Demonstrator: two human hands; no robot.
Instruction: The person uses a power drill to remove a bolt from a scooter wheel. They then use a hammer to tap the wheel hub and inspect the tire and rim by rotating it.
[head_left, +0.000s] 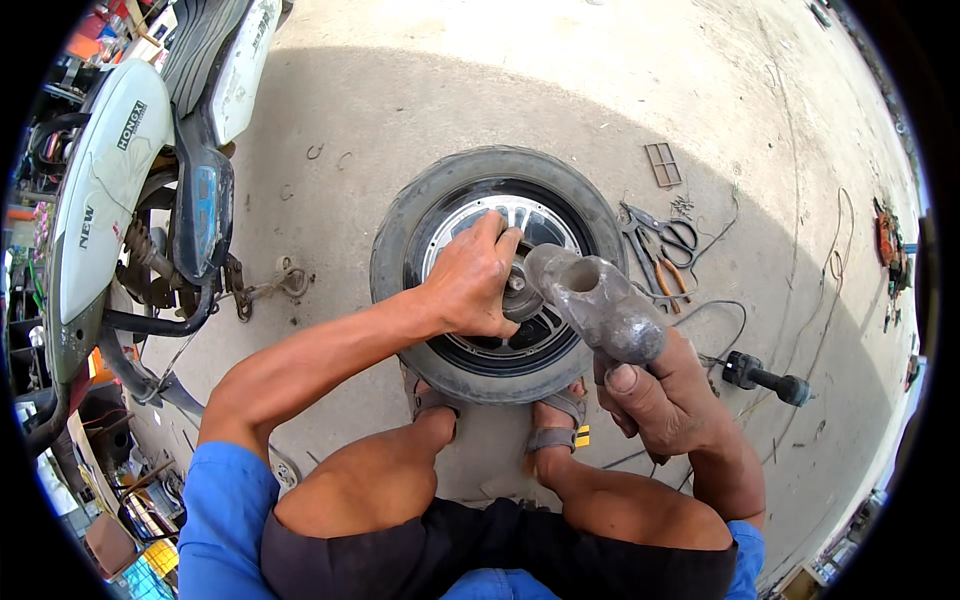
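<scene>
A scooter wheel with a black tyre [395,245] and a silver motor hub [462,215] lies flat on the ground between my feet. My left hand [478,275] reaches over it, its thumb and fingers curved round the raised round centre piece [516,284], where the axle end shows. What the fingertips touch on the far side is partly hidden. In my right hand [655,405] a hammer is gripped. Its worn metal head [605,305] is raised above the wheel's right side, close to the camera. Most of its handle is hidden by the hand and the head.
Right of the wheel lie scissors [680,235], orange-handled pliers [668,275] and a small rectangular metal frame [662,165]. Further right are a black power tool [768,379] and loose cable [835,265]. A white scooter [120,170] stands on the left beside cluttered shelves.
</scene>
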